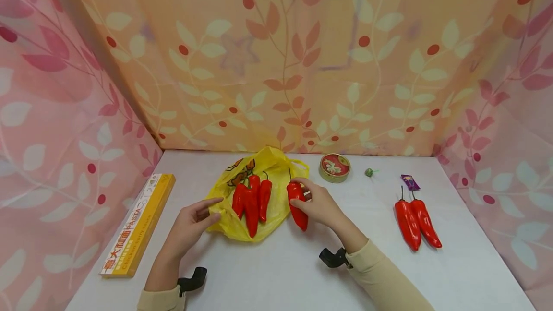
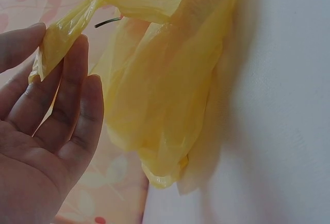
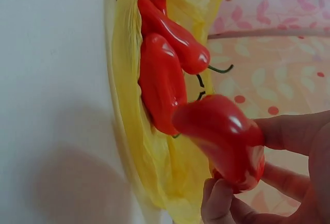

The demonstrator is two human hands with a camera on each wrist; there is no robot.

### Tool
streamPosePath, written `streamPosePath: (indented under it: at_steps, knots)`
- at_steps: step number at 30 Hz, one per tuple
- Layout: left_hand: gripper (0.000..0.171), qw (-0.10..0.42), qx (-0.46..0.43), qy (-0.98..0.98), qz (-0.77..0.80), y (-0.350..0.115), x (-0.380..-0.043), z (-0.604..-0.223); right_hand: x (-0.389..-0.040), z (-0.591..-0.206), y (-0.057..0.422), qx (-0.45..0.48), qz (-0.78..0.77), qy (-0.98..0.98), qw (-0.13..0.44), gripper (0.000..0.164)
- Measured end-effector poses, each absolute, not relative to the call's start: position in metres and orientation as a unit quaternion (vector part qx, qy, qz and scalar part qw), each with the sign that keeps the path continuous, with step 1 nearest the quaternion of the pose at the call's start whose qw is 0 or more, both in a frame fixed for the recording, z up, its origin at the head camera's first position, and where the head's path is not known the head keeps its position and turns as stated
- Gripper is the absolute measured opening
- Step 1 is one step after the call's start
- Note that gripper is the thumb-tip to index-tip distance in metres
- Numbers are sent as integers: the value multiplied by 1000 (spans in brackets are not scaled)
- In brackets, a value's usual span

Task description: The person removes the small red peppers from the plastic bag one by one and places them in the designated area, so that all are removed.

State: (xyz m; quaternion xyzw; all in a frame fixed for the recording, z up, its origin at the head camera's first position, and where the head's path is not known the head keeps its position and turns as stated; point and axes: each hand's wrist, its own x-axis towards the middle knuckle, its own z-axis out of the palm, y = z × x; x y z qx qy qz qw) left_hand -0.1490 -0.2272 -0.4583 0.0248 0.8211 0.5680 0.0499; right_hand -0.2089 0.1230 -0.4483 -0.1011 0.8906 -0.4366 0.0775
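A yellow plastic bag (image 1: 276,224) lies spread on the white table with several red chili peppers (image 1: 250,208) on it. My left hand (image 1: 190,222) pinches the bag's left edge between thumb and fingers; the left wrist view shows the film (image 2: 59,43) drawn up there. In my right hand (image 1: 319,203) a single red pepper (image 1: 297,205) is held at the bag's right side, its green stem pointing away. Seen from the right wrist, the held pepper (image 3: 227,136) is close in front of the peppers in the bag (image 3: 162,79).
Two more red peppers (image 1: 407,224) lie at the right beside a small purple packet (image 1: 410,182). Behind the right hand stand a round red tin (image 1: 334,168) and a little green item (image 1: 369,172). A yellow pasta box (image 1: 138,227) lies at the left. Patterned cloth walls enclose the table.
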Motion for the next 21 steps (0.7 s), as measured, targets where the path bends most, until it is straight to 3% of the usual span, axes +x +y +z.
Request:
streamPosePath:
  at_steps: [21]
  knots:
    - [47,58,16,823,565,-228,-150,-460,-193,-442,205,-71,-416,906,36,55]
